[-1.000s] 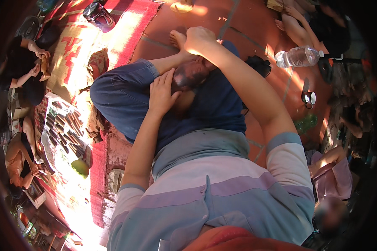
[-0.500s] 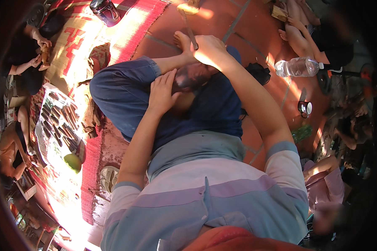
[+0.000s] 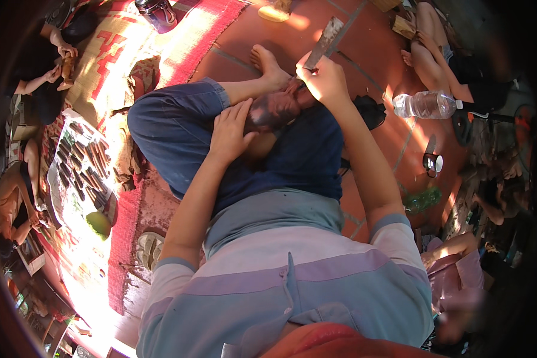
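A dark brown carved wooden piece (image 3: pixel 274 111) lies across my lap, shiny on its upper side. My left hand (image 3: pixel 230 132) grips its left end, fingers bent over it and the thumb along the near side. Beyond its right end, my right hand (image 3: pixel 327 82) pinches a flat metal blade (image 3: pixel 324 43). The blade's broad, worn face shows, pointing up and away from me. The right hand's fingertips are partly hidden. My bare foot (image 3: pixel 271 68) lies just past the carving.
Several carving tools (image 3: pixel 83 161) lie on a pale sheet at left, with a green round fruit (image 3: pixel 98 225) nearby. A plastic bottle (image 3: pixel 423 105), a cup (image 3: pixel 434 164) and a dark jar (image 3: pixel 156 15) stand around. Other people sit at both sides, one holding a wooden figure (image 3: pixel 67 70).
My right hand has moved right and slightly nearer, off the carving's far end, and turned the blade so its flat face shows. My left hand and the carving have stayed in place.
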{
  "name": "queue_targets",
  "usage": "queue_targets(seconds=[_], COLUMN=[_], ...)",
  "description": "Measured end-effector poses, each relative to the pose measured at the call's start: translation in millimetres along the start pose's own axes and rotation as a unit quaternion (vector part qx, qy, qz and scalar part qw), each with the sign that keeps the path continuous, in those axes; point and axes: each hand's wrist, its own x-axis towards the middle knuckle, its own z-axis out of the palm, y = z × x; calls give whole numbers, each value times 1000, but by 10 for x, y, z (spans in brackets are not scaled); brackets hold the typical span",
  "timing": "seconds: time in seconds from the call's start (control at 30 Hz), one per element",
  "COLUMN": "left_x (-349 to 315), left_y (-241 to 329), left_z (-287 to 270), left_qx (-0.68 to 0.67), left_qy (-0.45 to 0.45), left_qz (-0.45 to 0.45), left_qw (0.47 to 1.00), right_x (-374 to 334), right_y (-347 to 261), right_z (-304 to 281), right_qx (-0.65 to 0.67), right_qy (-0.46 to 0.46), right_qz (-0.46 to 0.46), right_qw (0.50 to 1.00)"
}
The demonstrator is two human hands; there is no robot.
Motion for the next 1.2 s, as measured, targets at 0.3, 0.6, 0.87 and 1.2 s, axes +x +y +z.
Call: queue_targets(seconds=[0.3,0.6,0.87,1.2], left_x=[12,21,31,25], left_y=[15,21,23,13], left_z=[-8,-18,-3,7], left_qx=[3,13,12,22], left_qy=[-10,-12,1,-3], left_qz=[-2,-1,4,3], left_qw=[1000,1000,1000,1000], right_x=[-209,-196,-188,-112], right_y=[347,409,274,330], right_z=[60,-34,-84,-156], right_qx=[93,167,109,134], right_qy=[81,14,-100,-59], right_qz=[-26,20,5,-35], right_qw=[992,986,989,989])
